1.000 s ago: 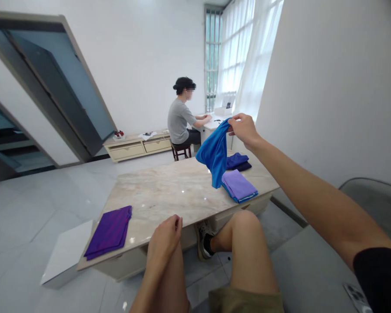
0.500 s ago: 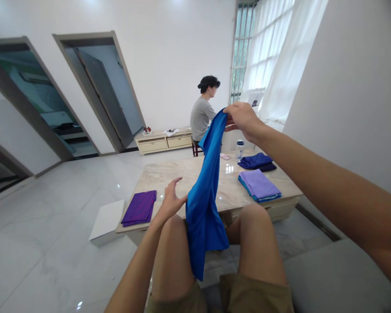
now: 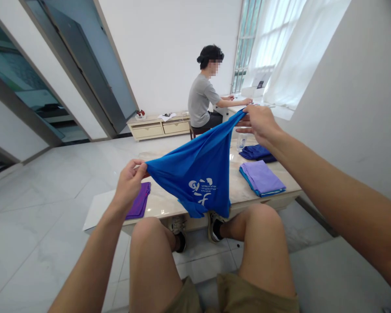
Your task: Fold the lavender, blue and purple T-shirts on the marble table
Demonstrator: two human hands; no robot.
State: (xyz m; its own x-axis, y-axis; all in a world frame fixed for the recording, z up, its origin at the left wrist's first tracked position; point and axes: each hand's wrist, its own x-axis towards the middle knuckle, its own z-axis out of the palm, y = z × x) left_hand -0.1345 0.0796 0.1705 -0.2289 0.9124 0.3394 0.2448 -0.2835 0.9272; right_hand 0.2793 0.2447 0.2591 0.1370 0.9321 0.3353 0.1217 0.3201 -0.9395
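Observation:
A blue T-shirt [image 3: 195, 161] with white printing hangs stretched between my two hands, above the near edge of the marble-topped table [image 3: 169, 210]. My left hand [image 3: 132, 176] pinches one corner of it at the left. Higher up on the right, my right hand [image 3: 259, 124] grips another corner between thumb and fingers. The cloth sags into a point over the table's front edge, and its lower part is bunched. Behind my left hand lies a folded purple garment [image 3: 140, 202]. To the right of the shirt sits a folded lilac garment [image 3: 262, 176] on top of blue cloth.
Dark blue folded cloth [image 3: 257, 152] and a clear bottle [image 3: 241, 142] are at the table's far right. A white box [image 3: 99, 208] stands at its left end. Beyond, a person in a grey shirt [image 3: 200, 100] sits at a desk, near a low cabinet [image 3: 150, 130].
My left hand has taken hold of a corner of the blue T-shirt and moved left, spreading the cloth. My right hand has shifted slightly right, and the view has tilted.

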